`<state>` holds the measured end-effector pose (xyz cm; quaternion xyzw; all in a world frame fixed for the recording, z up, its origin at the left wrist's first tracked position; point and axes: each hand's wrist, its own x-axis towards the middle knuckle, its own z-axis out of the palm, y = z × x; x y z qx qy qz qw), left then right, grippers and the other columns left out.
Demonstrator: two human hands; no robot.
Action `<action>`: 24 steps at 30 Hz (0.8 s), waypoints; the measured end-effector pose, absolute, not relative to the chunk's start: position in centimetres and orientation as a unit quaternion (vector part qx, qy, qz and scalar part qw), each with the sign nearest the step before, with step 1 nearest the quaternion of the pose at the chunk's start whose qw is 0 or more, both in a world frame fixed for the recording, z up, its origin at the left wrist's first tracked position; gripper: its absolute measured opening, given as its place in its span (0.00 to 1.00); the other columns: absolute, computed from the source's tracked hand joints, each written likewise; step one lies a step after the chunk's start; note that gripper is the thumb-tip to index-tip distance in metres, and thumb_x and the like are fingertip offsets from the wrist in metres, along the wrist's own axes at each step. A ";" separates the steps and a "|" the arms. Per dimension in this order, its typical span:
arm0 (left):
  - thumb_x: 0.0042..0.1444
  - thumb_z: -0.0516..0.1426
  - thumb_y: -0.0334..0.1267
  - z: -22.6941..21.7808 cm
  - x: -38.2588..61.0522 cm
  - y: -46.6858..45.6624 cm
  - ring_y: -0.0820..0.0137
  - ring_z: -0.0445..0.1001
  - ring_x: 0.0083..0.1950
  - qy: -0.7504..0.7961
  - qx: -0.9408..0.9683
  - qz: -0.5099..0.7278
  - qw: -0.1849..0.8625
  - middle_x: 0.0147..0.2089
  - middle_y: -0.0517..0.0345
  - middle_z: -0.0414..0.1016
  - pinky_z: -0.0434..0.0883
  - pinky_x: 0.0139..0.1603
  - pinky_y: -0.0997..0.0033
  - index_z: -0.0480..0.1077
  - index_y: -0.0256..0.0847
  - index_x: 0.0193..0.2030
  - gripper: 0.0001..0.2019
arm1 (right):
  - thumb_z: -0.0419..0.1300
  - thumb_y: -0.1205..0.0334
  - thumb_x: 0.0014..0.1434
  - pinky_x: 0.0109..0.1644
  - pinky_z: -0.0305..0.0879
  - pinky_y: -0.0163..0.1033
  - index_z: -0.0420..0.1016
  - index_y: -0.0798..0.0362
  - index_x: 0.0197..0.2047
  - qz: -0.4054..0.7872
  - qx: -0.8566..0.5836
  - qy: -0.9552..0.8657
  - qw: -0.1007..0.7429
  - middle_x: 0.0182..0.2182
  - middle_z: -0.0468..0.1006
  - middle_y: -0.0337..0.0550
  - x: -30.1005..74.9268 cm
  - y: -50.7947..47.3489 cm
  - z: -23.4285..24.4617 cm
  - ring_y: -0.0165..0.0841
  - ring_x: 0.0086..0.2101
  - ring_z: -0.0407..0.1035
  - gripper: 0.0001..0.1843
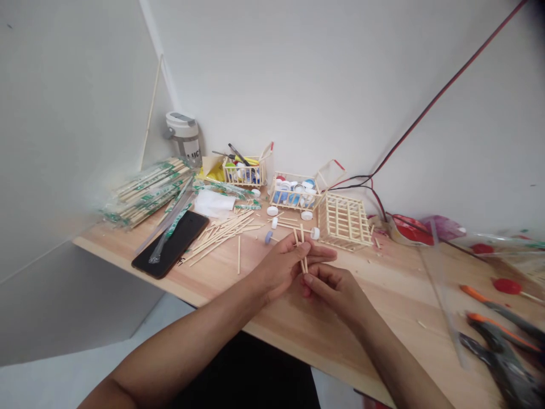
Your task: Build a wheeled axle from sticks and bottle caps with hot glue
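While small wooden sticks point(302, 253) were clamped between the fingers of the left hand point(276, 270) and right hand point(334, 292) above a wooden table point(383, 318), a stick cage point(344, 221) and loose sticks point(219, 236) were kept within reach, far right and far left.

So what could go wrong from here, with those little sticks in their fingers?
The thin wooden sticks pinched between the left hand and right hand could slip and fall among the loose sticks on the desk, making them hard to find. The white plastic wheel just beyond the fingers could get knocked and roll away.
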<state>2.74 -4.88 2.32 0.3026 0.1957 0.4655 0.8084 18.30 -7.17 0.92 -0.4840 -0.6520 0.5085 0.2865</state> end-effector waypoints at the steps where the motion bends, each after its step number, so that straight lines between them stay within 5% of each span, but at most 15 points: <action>1: 0.59 0.58 0.38 2.3 2.6 -4.9 0.62 0.77 0.50 0.202 0.303 0.467 0.806 0.45 0.44 0.79 0.71 0.47 0.66 0.65 0.37 0.38 0.07 | 0.57 0.50 0.62 0.28 0.55 0.33 0.71 0.54 0.26 0.519 -0.484 -0.640 0.296 0.23 0.73 0.38 18.4 -7.1 0.8 0.26 0.24 0.63 0.18; 5: 0.57 0.60 0.44 2.3 1.9 -4.8 0.65 0.76 0.47 0.237 0.336 0.483 0.773 0.44 0.46 0.78 0.68 0.51 0.66 0.74 0.34 0.43 0.15 | 0.59 0.49 0.61 0.26 0.53 0.32 0.71 0.53 0.28 0.549 -0.485 -0.604 0.315 0.23 0.73 0.37 18.8 -7.0 0.5 0.24 0.22 0.61 0.17; 12: 0.52 0.63 0.43 2.8 0.8 -4.5 0.81 0.61 0.23 0.338 0.436 0.455 0.699 0.21 0.63 0.66 0.56 0.26 0.78 0.76 0.31 0.32 0.13 | 0.59 0.47 0.60 0.27 0.56 0.32 0.74 0.54 0.31 0.569 -0.474 -0.614 0.273 0.26 0.76 0.40 18.8 -7.1 0.9 0.26 0.24 0.64 0.18; 24: 0.50 0.64 0.42 2.7 0.1 -4.7 0.79 0.67 0.21 0.342 0.413 0.425 0.729 0.20 0.59 0.70 0.61 0.24 0.78 0.73 0.31 0.32 0.13 | 0.58 0.54 0.59 0.36 0.63 0.36 0.77 0.50 0.31 0.392 -0.493 -0.727 0.274 0.26 0.78 0.38 18.1 -7.7 1.6 0.33 0.30 0.71 0.11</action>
